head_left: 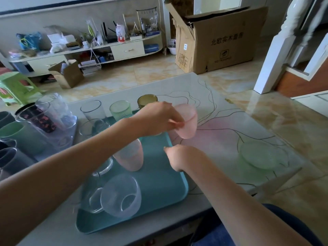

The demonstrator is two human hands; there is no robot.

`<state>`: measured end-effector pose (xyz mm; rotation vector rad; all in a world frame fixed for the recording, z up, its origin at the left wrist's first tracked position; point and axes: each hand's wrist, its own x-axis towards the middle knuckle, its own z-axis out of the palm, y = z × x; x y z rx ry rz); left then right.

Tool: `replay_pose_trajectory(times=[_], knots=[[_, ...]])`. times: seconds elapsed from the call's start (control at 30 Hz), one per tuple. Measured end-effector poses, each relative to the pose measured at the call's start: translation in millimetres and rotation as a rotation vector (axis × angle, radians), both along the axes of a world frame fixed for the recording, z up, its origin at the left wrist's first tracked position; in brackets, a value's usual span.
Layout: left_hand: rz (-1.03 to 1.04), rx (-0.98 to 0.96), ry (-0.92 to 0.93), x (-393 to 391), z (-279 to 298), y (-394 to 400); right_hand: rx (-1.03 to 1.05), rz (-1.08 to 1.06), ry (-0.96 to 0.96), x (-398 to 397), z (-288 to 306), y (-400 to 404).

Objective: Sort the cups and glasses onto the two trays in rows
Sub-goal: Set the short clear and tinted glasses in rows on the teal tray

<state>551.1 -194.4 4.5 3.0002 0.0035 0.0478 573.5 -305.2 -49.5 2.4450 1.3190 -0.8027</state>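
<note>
Left hand (pixel 158 119) pinches pink frosted cup (pixel 186 121) upright over teal tray (pixel 159 174) right edge; right hand (pixel 182 157) nearer, grip hidden.

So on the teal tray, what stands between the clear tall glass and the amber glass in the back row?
In the head view, one green glass stands between the clear tall glass and the amber glass, along the teal tray's far edge.

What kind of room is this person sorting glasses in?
Most likely a home living room. A low white TV-style cabinet cluttered with household odds and ends lines the wall, a big torn cardboard box stands on the glossy marble-look tiled floor, and a green plastic stool sits nearby.
</note>
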Motion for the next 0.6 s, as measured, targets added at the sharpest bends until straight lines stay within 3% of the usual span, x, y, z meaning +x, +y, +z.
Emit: replay_pose_trajectory(times=[0.2,0.47,0.6], knots=[[0.177,0.025,0.009,-53,-2,37,0.061,-0.003,0.007,-1,1,-1],[0.187,0.094,0.100,-54,-22,33,0.028,0.005,0.034,-2,2,-2],[0.192,0.007,0.149,-51,-21,31,0.007,0.001,0.039,1,-2,-3]])
